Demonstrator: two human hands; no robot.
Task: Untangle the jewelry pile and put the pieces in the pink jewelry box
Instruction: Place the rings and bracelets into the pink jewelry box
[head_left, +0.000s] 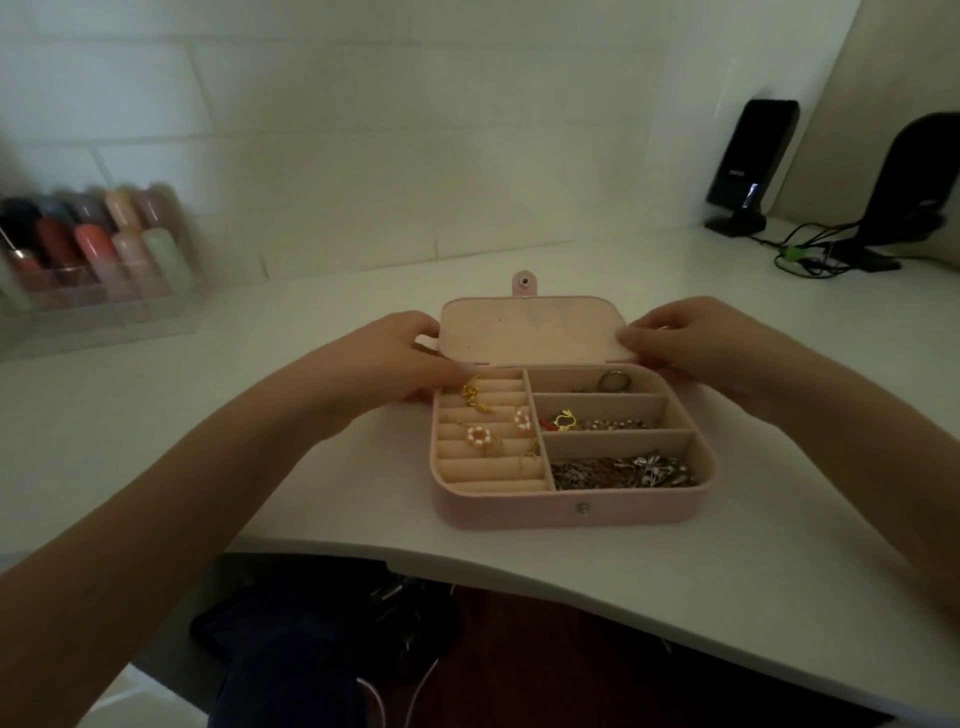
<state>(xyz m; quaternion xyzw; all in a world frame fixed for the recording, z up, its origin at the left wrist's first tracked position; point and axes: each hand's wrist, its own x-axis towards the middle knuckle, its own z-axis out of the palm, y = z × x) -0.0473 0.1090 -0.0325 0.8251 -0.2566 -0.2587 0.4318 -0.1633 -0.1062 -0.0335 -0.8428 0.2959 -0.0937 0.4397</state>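
Observation:
The pink jewelry box (519, 506) sits open on the white desk near its front edge. Its lid (530, 330) stands tilted up at the back. My left hand (400, 358) grips the lid's left edge and my right hand (691, 345) grips its right edge. Gold pieces and two flower rings (478, 435) lie on the ring rolls at the left. A round ring (613, 381) is in the top right compartment, a gold charm (565, 421) with a chain in the middle one, and tangled silver chains (623, 472) in the bottom one.
A clear organizer with several nail polish bottles (93, 260) stands at the back left against the wall. Two black speakers (748, 166) and cables (810, 252) sit at the back right. The desk edge (467, 564) curves close below the box.

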